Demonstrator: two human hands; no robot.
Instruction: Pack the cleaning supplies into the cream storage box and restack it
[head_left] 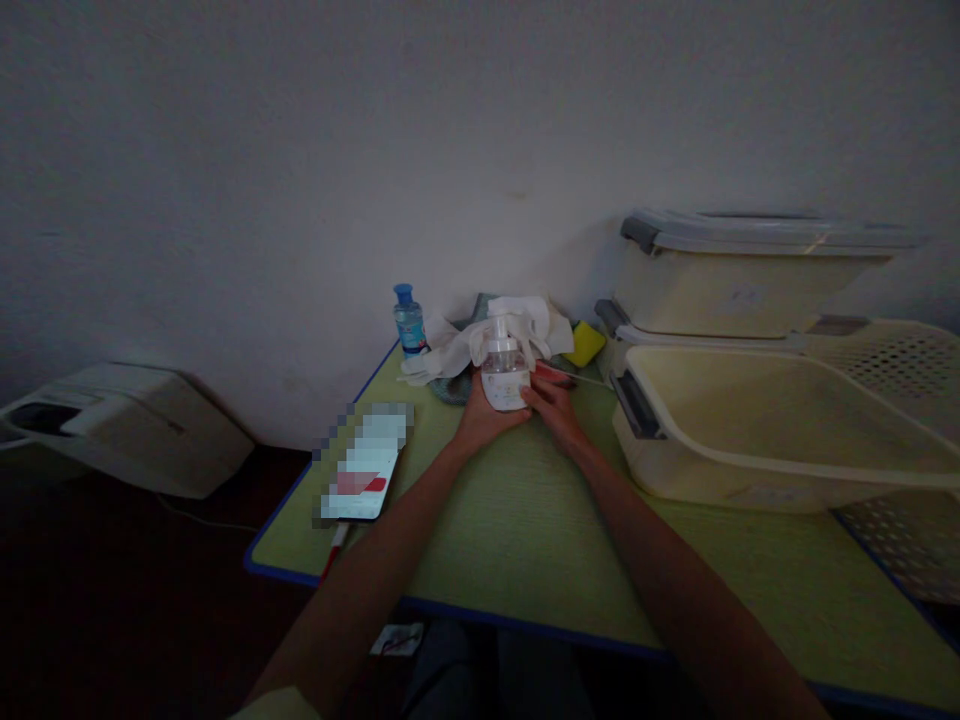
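Observation:
A clear pump bottle (504,375) with a white pump top and a printed white label stands upright between my hands. My left hand (480,420) wraps round its left side and lower front, thumb across the base. On its right side, the fingers of my right hand (551,405) press against the bottle. Just behind it lie crumpled white tissues or cloth (450,352) on top of a grey cloth (450,388). A red item (553,374), partly hidden, sits beyond my right hand.
A blue-capped bottle (409,322) stands at the table's back left, and a yellow sponge (585,344) at the back. A phone (371,465) with a cable lies on the left. Open and lidded plastic bins (750,480) fill the right. The green table (517,540) has a blue edge.

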